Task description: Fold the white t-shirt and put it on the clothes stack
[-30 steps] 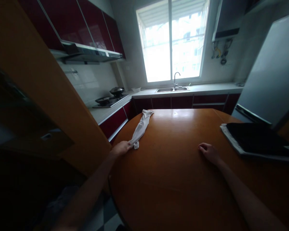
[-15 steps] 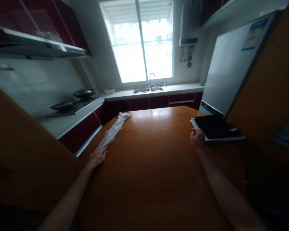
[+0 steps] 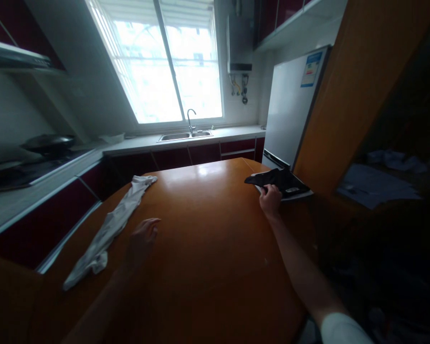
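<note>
A long white garment point(image 3: 111, 224) lies stretched along the left edge of the round orange-brown table point(image 3: 208, 248). My left hand point(image 3: 143, 237) hovers open just right of it, touching nothing. At the table's right edge, my right hand point(image 3: 271, 199) grips the near corner of a black garment point(image 3: 276, 180) and lifts it. The black garment lies on top of a folded white piece point(image 3: 301, 195).
A kitchen counter with a sink and tap point(image 3: 186, 135) runs under the window. A stove with a pan point(image 3: 46, 142) is at the left. A white fridge point(image 3: 294, 105) and a wooden cabinet point(image 3: 347, 95) stand close to the table's right side.
My left hand let go of the white garment and moved right onto open table. My right hand reached across to the black garment and took hold of its corner. The view swung right.
</note>
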